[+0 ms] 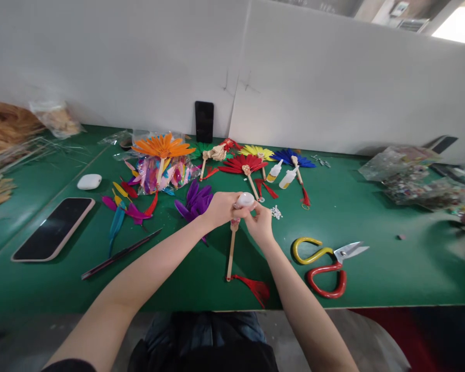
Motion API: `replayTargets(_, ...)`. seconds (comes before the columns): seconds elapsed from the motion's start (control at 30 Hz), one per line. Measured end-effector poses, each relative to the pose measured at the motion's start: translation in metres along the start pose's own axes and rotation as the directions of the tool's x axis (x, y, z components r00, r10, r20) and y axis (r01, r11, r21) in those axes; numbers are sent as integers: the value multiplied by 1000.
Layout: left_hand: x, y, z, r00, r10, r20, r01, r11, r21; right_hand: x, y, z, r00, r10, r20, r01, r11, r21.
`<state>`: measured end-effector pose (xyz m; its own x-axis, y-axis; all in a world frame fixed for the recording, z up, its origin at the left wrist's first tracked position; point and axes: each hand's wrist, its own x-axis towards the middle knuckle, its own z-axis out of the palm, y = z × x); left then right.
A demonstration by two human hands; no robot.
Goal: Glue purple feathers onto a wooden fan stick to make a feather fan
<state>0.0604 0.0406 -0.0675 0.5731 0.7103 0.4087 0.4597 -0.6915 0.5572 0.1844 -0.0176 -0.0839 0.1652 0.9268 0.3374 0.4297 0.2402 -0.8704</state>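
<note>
At the top of the wooden stick, the left hand holds a white bottle. I can't tell what the right hand there holds.

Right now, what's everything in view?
container: 1, white, at hands
fan: 1, purple, at hands
other fans: 5, orange/green/red/yellow/blue, behind
nozzle bottles: 2, white, behind
beads: many, white, centre
scissors: 1, yellow-red, right
phones: 2, black, left and back
case: 1, white, left
loose feathers: several, mixed, left
feather bag: 1, clear, left
stick: 1, dark, left
bags: several, clear, right
strands: uncounted, tan, left
table: 1, green, beneath
panels: 2, grey, back
left hand: 1, bare, centre
right hand: 1, bare, centre
</note>
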Motion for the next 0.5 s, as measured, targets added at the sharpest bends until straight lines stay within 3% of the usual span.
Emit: replayTargets(0.5,4,-1,3,992,74,-101,-75,997,0,5,-1,-2,997,-67,-29,65,995,-72)
